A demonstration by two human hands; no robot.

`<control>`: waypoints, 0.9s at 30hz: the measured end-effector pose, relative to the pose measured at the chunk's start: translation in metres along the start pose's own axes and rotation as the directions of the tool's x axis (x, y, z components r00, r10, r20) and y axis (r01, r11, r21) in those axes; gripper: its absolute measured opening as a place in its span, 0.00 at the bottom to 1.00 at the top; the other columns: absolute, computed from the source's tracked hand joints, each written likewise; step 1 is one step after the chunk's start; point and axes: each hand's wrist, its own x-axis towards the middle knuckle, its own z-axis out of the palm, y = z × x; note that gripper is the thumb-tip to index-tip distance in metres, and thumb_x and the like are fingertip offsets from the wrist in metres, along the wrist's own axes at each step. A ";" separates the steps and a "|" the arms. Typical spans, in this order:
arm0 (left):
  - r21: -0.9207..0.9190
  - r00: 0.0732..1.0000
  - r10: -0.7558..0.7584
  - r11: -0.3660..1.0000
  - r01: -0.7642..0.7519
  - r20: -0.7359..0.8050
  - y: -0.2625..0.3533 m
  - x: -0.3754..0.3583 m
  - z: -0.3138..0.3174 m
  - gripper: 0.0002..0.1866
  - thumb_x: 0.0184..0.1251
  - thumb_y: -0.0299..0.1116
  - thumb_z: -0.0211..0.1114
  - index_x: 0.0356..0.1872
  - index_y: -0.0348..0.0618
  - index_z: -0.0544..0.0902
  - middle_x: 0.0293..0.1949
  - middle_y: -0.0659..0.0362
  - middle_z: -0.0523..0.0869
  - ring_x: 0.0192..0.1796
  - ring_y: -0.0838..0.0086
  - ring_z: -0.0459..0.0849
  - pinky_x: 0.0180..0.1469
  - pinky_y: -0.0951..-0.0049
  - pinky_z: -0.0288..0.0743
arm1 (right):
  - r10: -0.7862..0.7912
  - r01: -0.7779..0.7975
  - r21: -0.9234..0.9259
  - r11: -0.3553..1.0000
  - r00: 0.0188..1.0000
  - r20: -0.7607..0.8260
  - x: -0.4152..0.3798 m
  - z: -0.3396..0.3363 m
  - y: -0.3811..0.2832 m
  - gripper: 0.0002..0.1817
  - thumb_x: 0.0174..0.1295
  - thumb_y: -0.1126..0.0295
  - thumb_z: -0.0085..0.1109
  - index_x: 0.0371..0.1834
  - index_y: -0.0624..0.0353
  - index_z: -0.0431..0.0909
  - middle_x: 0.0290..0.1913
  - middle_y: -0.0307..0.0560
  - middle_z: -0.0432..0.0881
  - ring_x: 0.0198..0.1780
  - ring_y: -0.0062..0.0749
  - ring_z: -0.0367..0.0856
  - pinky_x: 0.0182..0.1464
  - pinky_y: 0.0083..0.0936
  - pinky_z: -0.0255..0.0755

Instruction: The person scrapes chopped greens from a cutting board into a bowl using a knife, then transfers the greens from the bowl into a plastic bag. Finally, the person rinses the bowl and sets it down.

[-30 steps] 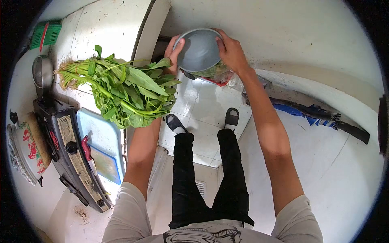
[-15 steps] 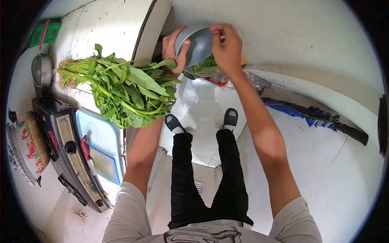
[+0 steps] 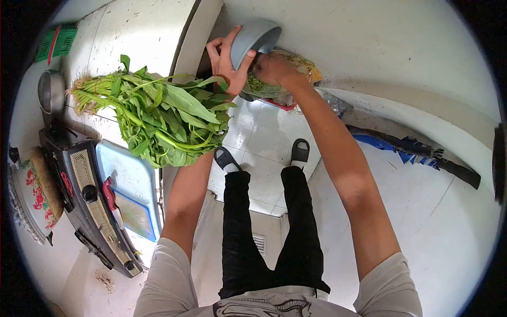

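My left hand [image 3: 231,68] grips a grey bowl [image 3: 247,43] by its side, thumb at the rim and fingers spread round the outside. The bowl is tipped over, its mouth turned to the right and down. My right hand [image 3: 274,70] is just below the bowl's mouth with its fingers curled; what they hold, if anything, is hidden. Beneath both hands lies a heap of chopped greens and scraps [image 3: 257,84] in a plastic-lined container. A large bundle of leafy greens [image 3: 169,113] with roots rests on the counter beside my left forearm.
On the left counter stand a gas stove [image 3: 87,195], a light blue tray [image 3: 127,169] and a red-handled knife [image 3: 111,198]. A metal strainer [image 3: 51,92] and a green basket [image 3: 58,41] are farther back. A folded blue-and-black umbrella [image 3: 412,150] lies along the right wall.
The bowl has tipped further and shifted slightly up. My right hand has moved down and left from the bowl's rim to below its mouth, baring more of the scraps.
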 end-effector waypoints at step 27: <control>0.042 0.994 0.064 0.997 -0.068 0.087 0.005 -0.004 -0.004 0.37 0.63 0.38 0.76 0.75 0.60 0.73 0.57 0.44 0.67 0.57 0.51 0.72 0.64 0.55 0.70 | 0.117 -0.099 -0.208 0.973 0.990 0.074 -0.006 -0.024 0.038 0.19 0.69 0.68 0.57 0.57 0.71 0.79 0.44 0.51 0.89 0.45 0.38 0.87 0.52 0.33 0.81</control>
